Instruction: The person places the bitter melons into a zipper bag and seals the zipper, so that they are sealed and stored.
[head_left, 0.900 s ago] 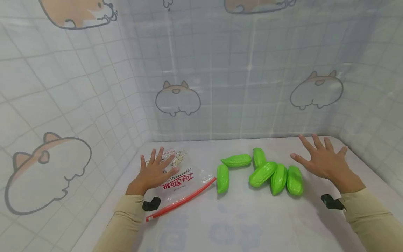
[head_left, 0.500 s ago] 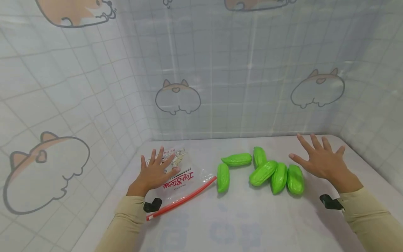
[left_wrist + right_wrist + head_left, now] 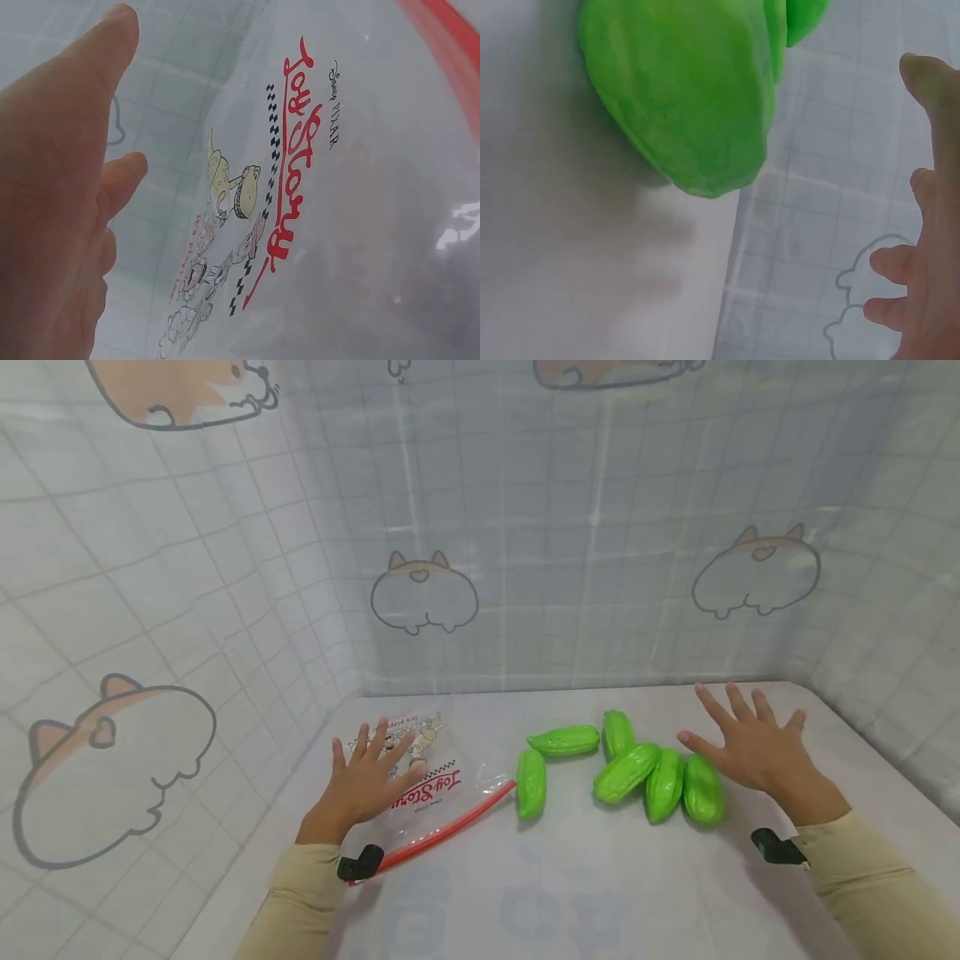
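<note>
My left hand (image 3: 366,785) is spread with fingers straight over a clear plastic zip bag (image 3: 468,777), holding nothing. The bag has a red slider edge, red "Toy Story" lettering and cartoon figures; in the left wrist view the bag (image 3: 360,225) lies beside the hand (image 3: 52,187). My right hand (image 3: 761,760) is also spread and holds nothing, just right of several bright green bumpy toy gourds. Nearest to it is the rightmost gourd (image 3: 702,789), whose end fills the top of the right wrist view. The right hand's fingers (image 3: 896,266) are at that view's right edge.
Another green gourd (image 3: 531,785) stands apart by the bag's red edge, with one lying crosswise (image 3: 564,741) behind it. The white table (image 3: 600,893) is enclosed by a grid-patterned curtain (image 3: 540,527) with cartoon dogs at the back and sides.
My right hand has shifted slightly left, toward the gourds. My left hand has moved slightly back toward me. The gourds and bag lie where they were.
</note>
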`<state>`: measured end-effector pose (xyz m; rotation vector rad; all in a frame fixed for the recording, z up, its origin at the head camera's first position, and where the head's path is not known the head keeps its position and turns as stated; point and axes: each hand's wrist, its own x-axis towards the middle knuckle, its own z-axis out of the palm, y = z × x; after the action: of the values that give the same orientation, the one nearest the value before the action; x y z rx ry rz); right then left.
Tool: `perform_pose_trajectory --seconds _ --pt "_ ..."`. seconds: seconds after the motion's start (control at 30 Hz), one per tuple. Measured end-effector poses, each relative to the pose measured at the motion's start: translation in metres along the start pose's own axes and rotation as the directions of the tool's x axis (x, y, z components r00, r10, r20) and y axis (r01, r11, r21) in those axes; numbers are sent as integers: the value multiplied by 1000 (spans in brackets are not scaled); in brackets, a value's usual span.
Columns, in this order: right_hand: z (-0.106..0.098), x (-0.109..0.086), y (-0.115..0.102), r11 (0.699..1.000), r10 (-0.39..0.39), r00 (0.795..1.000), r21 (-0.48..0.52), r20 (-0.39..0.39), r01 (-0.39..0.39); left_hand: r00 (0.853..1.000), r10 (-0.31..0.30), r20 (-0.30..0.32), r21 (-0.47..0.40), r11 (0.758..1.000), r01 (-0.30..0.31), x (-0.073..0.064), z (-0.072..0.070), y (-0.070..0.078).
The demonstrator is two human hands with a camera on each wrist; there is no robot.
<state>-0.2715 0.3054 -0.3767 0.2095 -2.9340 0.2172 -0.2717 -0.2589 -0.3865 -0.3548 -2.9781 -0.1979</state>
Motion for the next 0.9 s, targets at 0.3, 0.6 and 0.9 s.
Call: perform_pose_trajectory --seconds 0.3,0.6,0.9 --pt "7 0 -9 999 -21 1000 -38 -7 21 998 -9 -56 3 1000 9 -8 4 1" --pt "11 -3 -16 999 -36 999 1 -24 36 993 34 -116 37 999 -30 -10 11 6" --pt "15 1 -24 990 -113 989 69 -91 120 979 85 -184 26 996 -82 -13 17 4"
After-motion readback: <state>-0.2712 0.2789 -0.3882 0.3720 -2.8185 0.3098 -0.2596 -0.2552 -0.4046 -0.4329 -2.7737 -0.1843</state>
